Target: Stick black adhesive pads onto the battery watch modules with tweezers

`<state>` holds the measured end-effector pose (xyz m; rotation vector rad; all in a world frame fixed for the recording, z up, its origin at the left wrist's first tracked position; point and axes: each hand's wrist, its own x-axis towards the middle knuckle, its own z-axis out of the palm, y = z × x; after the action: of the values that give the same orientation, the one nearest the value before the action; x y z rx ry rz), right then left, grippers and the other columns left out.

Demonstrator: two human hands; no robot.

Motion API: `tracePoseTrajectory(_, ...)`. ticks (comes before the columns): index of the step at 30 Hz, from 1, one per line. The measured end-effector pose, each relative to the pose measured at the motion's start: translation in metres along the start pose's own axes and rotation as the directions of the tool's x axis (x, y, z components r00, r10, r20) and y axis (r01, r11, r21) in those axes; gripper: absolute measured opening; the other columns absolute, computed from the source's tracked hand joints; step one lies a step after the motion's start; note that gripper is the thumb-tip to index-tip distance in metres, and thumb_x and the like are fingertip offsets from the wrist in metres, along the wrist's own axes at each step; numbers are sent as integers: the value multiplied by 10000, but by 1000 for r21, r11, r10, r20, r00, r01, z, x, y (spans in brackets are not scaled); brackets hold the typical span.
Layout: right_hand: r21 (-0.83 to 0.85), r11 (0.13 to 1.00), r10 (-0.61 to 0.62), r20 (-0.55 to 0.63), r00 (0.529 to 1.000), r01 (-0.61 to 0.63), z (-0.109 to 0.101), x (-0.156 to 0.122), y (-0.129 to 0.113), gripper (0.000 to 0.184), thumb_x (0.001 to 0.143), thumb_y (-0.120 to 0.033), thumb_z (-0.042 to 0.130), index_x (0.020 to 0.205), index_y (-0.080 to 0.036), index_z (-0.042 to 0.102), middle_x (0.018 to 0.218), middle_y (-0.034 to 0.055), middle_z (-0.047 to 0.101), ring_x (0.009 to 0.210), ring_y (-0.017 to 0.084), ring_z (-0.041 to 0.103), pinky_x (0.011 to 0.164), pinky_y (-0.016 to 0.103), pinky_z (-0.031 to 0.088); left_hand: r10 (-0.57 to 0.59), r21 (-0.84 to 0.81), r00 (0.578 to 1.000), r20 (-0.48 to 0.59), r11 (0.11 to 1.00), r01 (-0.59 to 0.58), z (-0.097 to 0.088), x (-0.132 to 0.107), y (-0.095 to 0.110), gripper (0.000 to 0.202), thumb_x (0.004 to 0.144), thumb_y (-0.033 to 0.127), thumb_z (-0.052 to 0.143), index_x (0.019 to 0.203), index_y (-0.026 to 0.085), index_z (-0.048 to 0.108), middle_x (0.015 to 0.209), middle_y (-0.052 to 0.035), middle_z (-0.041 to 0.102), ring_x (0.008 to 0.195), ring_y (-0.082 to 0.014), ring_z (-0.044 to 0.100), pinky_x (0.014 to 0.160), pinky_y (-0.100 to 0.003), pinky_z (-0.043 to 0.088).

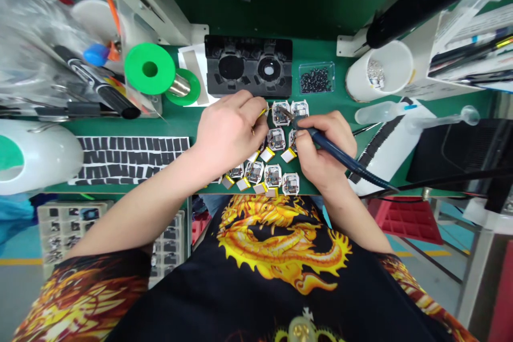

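Observation:
My right hand is closed around a soldering iron, whose tip rests at a small white-framed circuit board in the top row. Beside that board my left hand is closed in a pinch. A bit of yellow shows at its fingertips, but the fingers hide most of what they hold. Several similar boards lie in rows below, such as this lower circuit board. Small silver batteries with yellow edges, like this battery, lie among them. Part of the left rows is hidden under my left hand.
Behind the boards stands a black fixture, with a clear tray of small black parts beside it. A green solder spool is at left, near a sheet of black strips. A white cup stands at right.

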<state>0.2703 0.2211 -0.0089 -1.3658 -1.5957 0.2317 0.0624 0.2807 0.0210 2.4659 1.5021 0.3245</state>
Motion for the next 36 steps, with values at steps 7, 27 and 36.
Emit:
tracePoseTrajectory(7, 13, 1000, -23, -24, 999, 23, 0, 3, -4, 79, 979, -211, 700, 996, -270, 751, 884, -31, 774, 793, 179, 714, 772, 388, 575, -20, -27, 1000, 11, 999, 21, -2, 0, -1, 222, 1044, 251, 600, 1114, 207, 807, 1018, -101, 772, 962, -281, 756, 819, -405, 565)
tracePoseTrajectory(27, -40, 999, -9, 12, 1000, 10, 1, -2, 0, 87, 1001, -283, 663, 1014, -281, 750, 907, -2, 758, 802, 201, 684, 785, 411, 567, -47, -88, 999, -17, 995, 45, -1, 1, -2, 253, 1032, 252, 601, 1190, 243, 797, 1031, -80, 784, 989, -270, 777, 866, -409, 614)
tracePoseTrajectory(36, 0, 1000, 13, 3, 1000, -13, 2, 2, -5, 66, 974, -253, 687, 959, -275, 747, 852, -14, 762, 784, 196, 695, 777, 398, 578, -57, -110, 998, 9, 992, 58, 0, 1, -3, 280, 1037, 245, 600, 1245, 226, 787, 1091, -97, 781, 1052, -294, 773, 948, -449, 608)
